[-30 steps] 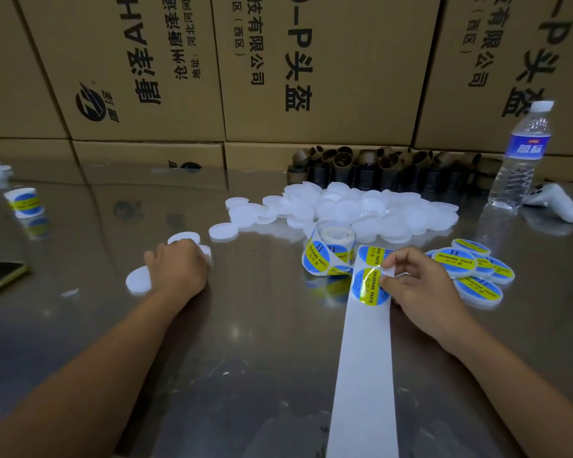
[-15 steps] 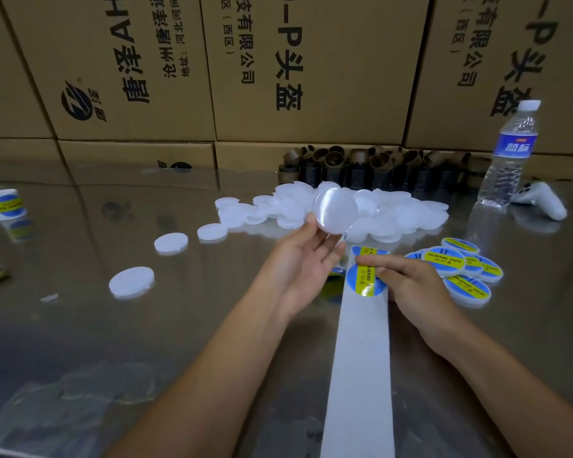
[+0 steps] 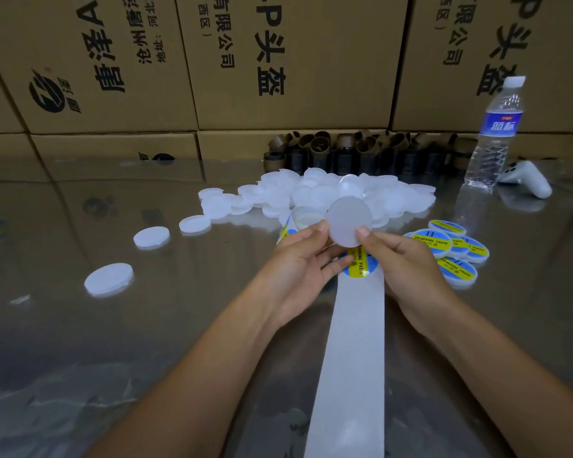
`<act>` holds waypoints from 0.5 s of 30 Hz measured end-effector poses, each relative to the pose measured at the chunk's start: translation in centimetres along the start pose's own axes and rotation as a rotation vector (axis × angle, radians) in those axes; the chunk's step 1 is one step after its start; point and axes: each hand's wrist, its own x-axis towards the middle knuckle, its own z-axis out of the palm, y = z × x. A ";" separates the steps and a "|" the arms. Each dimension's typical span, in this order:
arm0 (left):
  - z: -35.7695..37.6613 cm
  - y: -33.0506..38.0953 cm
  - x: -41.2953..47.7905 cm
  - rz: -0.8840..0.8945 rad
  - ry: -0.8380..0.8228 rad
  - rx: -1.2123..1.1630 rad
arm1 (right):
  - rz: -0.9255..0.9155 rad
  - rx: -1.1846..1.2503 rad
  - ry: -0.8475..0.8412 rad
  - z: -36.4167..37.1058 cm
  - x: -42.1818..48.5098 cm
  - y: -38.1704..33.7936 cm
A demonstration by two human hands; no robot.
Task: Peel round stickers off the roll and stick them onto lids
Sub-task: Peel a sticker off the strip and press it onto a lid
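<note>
Both hands are on one lid (image 3: 349,221), held up off the desk (image 3: 179,342), flat face toward the camera, plain white.

- Left hand (image 3: 298,259): partly closed. Thumb tip on the lid's left rim, fingers curled under and behind it. It grips the lid and touches nothing else.
- Right hand (image 3: 407,262): also partly closed. Thumb pressed on the lid's lower-right rim, fingers curled below and behind, so it pinches the lid from the other side.
- Sticker (image 3: 358,266): blue and yellow, reads "SOLDERING PASTE". It sits just below the lid, between the two hands, at the far end of the backing strip (image 3: 348,358). The right hand's fingers cover its edge, so it's unclear whether it is lifted off the strip or still flat on it.
- Backing strip: bare white, runs from under the hands straight toward the near edge of the view.
- Sticker roll (image 3: 298,219): just behind the left hand, mostly hidden by it.
- Pile of blank lids (image 3: 311,196): behind the hands. Three loose lids trail off to the left: (image 3: 195,223), (image 3: 151,237), (image 3: 109,279).
- Labelled lids (image 3: 444,249): overlapping cluster just right of the right hand.
- Back of the desk: row of cardboard cores (image 3: 361,150) against the cartons (image 3: 295,61). Water bottle (image 3: 495,137) stands upright at far right, with a white controller (image 3: 530,181) lying just beside it.
</note>
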 end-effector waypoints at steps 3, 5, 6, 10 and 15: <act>-0.2 0.1 -0.2 -0.016 -0.004 0.000 | 0.021 0.023 -0.028 -0.2 0.0 0.0; -0.3 0.2 -0.2 -0.050 0.020 -0.030 | 0.030 0.025 -0.056 -0.3 -0.1 0.0; -0.3 0.3 -0.2 -0.068 0.039 -0.040 | 0.030 0.016 -0.071 -0.3 -0.1 0.0; -0.5 0.5 0.1 -0.103 0.109 0.034 | 0.035 -0.032 -0.144 -0.4 0.0 0.0; -0.2 0.5 0.1 -0.100 0.084 0.195 | 0.048 -0.075 -0.192 -0.4 0.0 0.1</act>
